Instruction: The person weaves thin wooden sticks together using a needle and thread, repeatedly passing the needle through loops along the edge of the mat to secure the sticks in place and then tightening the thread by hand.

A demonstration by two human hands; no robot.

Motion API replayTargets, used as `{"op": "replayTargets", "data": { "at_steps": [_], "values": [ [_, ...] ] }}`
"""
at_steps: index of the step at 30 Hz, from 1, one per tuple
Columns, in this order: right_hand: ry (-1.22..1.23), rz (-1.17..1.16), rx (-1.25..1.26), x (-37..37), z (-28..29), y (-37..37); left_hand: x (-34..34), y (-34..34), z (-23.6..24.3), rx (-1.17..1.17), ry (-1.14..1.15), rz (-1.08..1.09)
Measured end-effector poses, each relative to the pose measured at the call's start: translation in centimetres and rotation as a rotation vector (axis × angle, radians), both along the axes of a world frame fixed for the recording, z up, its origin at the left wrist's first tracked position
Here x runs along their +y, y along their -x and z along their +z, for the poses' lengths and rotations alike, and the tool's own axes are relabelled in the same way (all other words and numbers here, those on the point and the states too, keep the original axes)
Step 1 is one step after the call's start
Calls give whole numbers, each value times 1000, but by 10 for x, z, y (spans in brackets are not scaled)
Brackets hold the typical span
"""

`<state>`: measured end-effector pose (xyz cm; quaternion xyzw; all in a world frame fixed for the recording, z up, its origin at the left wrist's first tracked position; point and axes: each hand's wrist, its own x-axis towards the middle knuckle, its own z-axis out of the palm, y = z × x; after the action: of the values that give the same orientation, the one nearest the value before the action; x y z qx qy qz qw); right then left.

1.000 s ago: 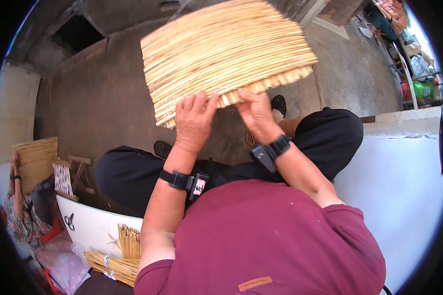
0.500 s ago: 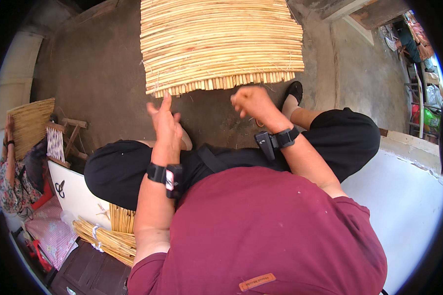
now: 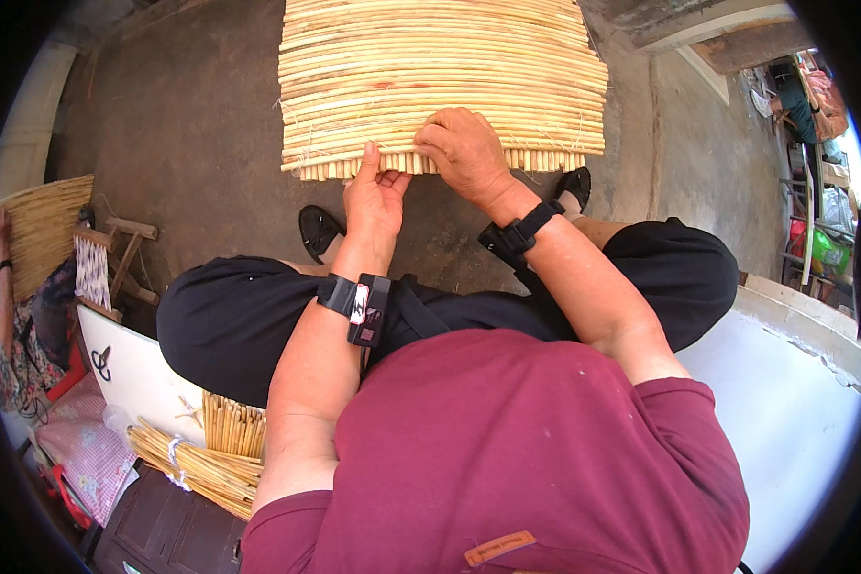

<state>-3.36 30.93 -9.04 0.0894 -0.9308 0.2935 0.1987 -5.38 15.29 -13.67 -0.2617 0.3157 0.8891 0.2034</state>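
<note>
Stick mat is at top centre, cut ends lining its near edge; left hand has that edge pinched, thumb on top, fingers curled below, and right hand is bunched at the edge just beside, fingertips drawn together, can't tell if on sticks or thread. Lower left: tied stick bundle, near a white board with scissors on it. Far left, co-worker's hand touches a second mat.
</note>
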Motion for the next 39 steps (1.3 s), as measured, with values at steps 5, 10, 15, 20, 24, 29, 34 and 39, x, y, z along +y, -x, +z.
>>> {"op": "replayTargets", "data": {
  "at_steps": [5,10,15,20,24,29,34,39],
  "values": [
    [150,23,-53,6,-8,8,-1,3,2,-23,18,8],
    [168,36,-80,6,-5,11,-2,3,8,-9,18,-37],
    [28,37,-45,1,-3,8,3,0,10,29,24,-49],
    [-79,-5,28,-6,-5,9,7,2,9,-10,49,-38],
    [-14,92,101,-3,-13,18,8,5,5,-17,154,-65],
    [188,176,316,-29,37,32,10,17,10,124,275,-6],
    [658,17,175,-29,88,54,9,21,15,140,216,-24],
    [1794,273,-403,-17,119,32,10,22,11,132,203,-18]
  ]
}}
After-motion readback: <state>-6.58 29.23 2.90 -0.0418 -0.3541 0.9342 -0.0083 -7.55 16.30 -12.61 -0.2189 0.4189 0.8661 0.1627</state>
